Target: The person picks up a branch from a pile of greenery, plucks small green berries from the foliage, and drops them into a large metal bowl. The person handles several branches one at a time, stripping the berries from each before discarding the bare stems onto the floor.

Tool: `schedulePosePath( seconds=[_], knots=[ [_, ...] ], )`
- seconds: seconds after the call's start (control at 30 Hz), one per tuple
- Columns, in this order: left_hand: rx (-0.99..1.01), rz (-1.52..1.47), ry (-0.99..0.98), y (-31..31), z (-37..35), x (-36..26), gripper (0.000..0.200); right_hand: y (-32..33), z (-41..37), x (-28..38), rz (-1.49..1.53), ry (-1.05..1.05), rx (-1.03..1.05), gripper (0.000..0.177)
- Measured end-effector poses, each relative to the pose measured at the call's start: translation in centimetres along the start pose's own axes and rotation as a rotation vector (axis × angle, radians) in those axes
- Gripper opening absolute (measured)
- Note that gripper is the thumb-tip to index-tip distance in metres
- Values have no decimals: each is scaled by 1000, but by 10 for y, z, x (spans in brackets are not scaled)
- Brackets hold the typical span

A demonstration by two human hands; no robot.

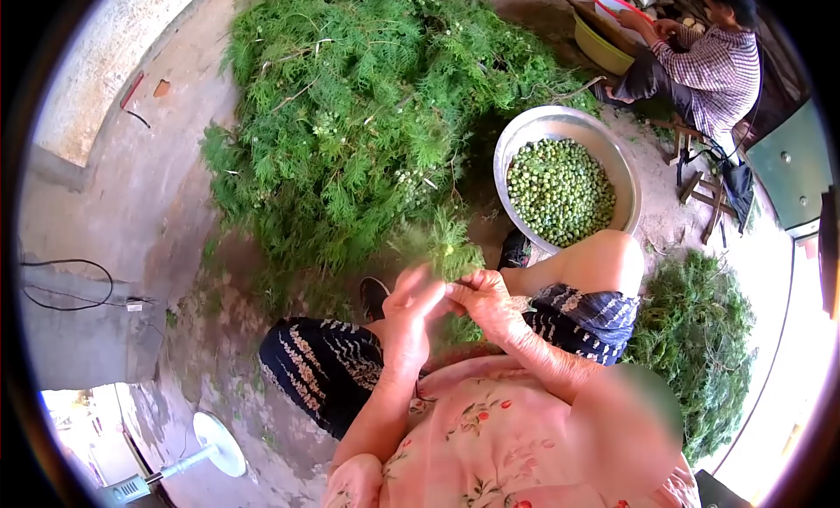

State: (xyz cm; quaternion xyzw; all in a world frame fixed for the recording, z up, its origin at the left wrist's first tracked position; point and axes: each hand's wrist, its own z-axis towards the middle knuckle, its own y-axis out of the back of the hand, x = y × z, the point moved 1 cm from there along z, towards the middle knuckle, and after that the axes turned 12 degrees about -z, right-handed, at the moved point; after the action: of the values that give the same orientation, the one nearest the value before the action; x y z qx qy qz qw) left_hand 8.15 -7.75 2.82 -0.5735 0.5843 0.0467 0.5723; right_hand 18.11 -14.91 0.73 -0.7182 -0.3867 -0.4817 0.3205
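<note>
My right hand (492, 305) is closed around a feathery green sprig (451, 250) held over my lap. Close against the sprig's left side is my left hand (414, 296), its fingers smeared by motion. More of the greenery shows just below the hands. Beyond my right knee a wide metal basin (623, 158) stands on the floor, with many small round green cones (560, 193) in it. A large heap of leafy green branches (350, 114) spreads over the floor in front of me.
A smaller pile of green branches (696, 342) lies at my right. At the upper right a person (713, 70) sits beside a yellow-green basin (599, 46). Near them is a wooden stool (707, 197). A white fan (219, 445) stands at the lower left.
</note>
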Motion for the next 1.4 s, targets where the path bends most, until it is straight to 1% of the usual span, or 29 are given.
schedulePosePath(
  seconds=[0.1,0.13,0.23,0.27,0.37,0.4,0.43,0.5,0.53,0.63,0.67,0.7,0.73,0.77,0.87,0.97,1.0,1.03,1.1,1.13,1.2,1.33,1.4],
  knots=[
    [-16,35,9,4,1,0,29,-1,0,-5,-84,32,28,8],
    [-20,93,-29,5,2,2,26,-1,0,-7,-125,40,36,8],
    [-7,84,1,3,-1,-1,22,3,2,-5,-326,50,75,9],
    [-32,50,-42,-1,-1,1,18,7,5,-6,-439,-35,131,13],
    [-70,205,-122,6,-1,4,18,14,12,-27,-412,28,-107,17],
    [-73,227,-143,10,0,5,17,17,13,-21,-445,258,-319,20],
    [-75,248,-164,14,2,5,17,21,7,4,-286,127,-294,19],
    [-85,268,-189,17,2,6,16,31,5,10,-178,121,-276,17],
    [-90,267,-194,16,1,6,16,31,1,17,-169,135,-229,19],
    [-72,329,-198,13,1,7,16,17,-1,26,-283,184,-167,23],
    [-56,362,-201,10,1,5,16,12,2,18,-182,189,-141,27],
    [-40,396,-205,7,-1,3,16,9,4,13,-286,294,-169,27],
    [-13,395,-213,5,-2,2,17,6,4,10,-253,242,-165,25],
    [-2,362,-164,1,-4,-4,17,4,5,7,-219,190,-159,24],
    [10,260,-45,-5,-8,-15,18,6,1,12,19,-20,-6,17],
    [-22,182,3,1,-6,-12,18,7,-1,3,422,-115,81,13],
    [-33,175,10,4,-4,-11,18,10,-2,6,549,-182,81,14],
    [-44,168,17,6,-4,-9,17,13,-1,3,596,-156,87,16],
    [-30,172,-7,8,-4,-7,17,17,1,5,511,-63,59,17],
    [-21,174,-19,8,-5,-6,17,18,0,9,496,-54,69,17],
    [-33,244,-59,8,-6,-5,18,19,-3,18,466,-40,89,17],
    [-11,358,-131,13,-4,2,17,11,-3,16,292,91,108,18],
    [-21,405,-130,10,-7,-2,16,10,-2,12,223,11,39,16]
  ],
)
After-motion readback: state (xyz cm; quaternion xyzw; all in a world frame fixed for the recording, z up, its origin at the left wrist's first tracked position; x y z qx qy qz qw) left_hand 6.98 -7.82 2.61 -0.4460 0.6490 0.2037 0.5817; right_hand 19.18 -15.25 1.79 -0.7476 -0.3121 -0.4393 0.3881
